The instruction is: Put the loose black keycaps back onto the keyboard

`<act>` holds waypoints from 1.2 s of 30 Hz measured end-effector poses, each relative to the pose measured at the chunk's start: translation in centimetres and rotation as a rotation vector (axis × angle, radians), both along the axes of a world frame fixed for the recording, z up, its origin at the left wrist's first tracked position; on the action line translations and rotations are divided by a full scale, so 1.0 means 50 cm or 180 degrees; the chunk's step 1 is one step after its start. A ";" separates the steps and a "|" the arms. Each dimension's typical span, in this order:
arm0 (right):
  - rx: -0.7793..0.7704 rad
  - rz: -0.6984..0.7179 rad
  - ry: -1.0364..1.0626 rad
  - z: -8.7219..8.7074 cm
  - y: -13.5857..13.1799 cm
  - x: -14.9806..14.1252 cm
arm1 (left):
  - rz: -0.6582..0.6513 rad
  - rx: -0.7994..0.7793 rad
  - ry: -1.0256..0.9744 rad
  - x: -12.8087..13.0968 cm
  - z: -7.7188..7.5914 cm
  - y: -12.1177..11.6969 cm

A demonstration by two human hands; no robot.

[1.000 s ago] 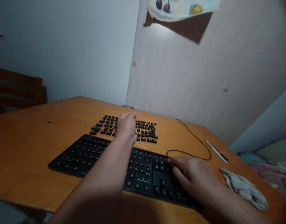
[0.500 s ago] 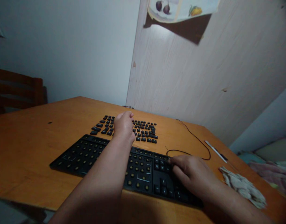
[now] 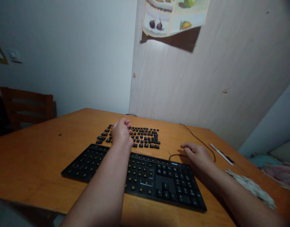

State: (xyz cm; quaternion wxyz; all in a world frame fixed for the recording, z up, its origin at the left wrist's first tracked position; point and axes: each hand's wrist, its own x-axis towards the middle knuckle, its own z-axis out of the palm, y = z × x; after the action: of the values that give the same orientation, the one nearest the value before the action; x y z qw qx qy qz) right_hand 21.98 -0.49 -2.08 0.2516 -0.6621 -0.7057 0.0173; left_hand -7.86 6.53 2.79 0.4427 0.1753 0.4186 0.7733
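A black keyboard (image 3: 165,181) lies across the table; its right-hand keys are in place, while the main block on the left shows bare switch studs. Behind it, loose black keycaps (image 3: 145,135) are laid out in rows. My left hand (image 3: 121,134) reaches over the keyboard to the left half of these keycaps, fingers curled inward. What its fingertips hold, if anything, is hidden. Beyond the keyboard's back right corner is my right hand (image 3: 198,153), apart from the keys, with its fingers bent together. Whether anything is in it cannot be seen.
A thin black cable (image 3: 194,137) curves over the back right of the wooden table (image 3: 38,164). Near the right edge lie a slim white stick (image 3: 220,154) and a crumpled cloth (image 3: 251,187). A small dark piece (image 3: 60,135) rests at left. A chair (image 3: 31,105) stands behind.
My right hand has come off the keyboard and moved back and right, uncovering the number keys. My left hand has shifted slightly left over the keycaps. The camera view has tilted upward.
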 end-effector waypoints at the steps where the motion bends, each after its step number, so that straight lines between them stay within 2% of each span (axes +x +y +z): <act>1: -0.0013 -0.0015 -0.0013 -0.004 0.003 0.001 | -0.0005 -0.0006 -0.0042 -0.002 0.002 -0.001; 5: -0.0108 -0.0096 -0.0108 -0.019 0.015 -0.006 | 0.0007 -0.0002 -0.0163 -0.010 0.012 -0.006; 12: -0.0266 -0.0567 -0.0343 -0.038 0.044 -0.016 | 0.0045 0.0024 -0.0369 -0.022 0.018 -0.005; 25: -0.0060 -0.0689 -0.0074 -0.054 0.065 -0.009 | -0.0036 -0.0065 -0.0523 -0.039 0.023 -0.004; 36: -0.0027 -0.0746 0.0051 -0.062 0.075 -0.006 | -0.0048 0.0066 -0.0537 -0.040 0.031 -0.006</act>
State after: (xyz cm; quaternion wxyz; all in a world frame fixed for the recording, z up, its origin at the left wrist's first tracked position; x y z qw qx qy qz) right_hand 21.66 3.26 -5.16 0.2548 -0.7410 -0.6213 -0.0040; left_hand -9.87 6.25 4.33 0.4805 0.1172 0.3704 0.7863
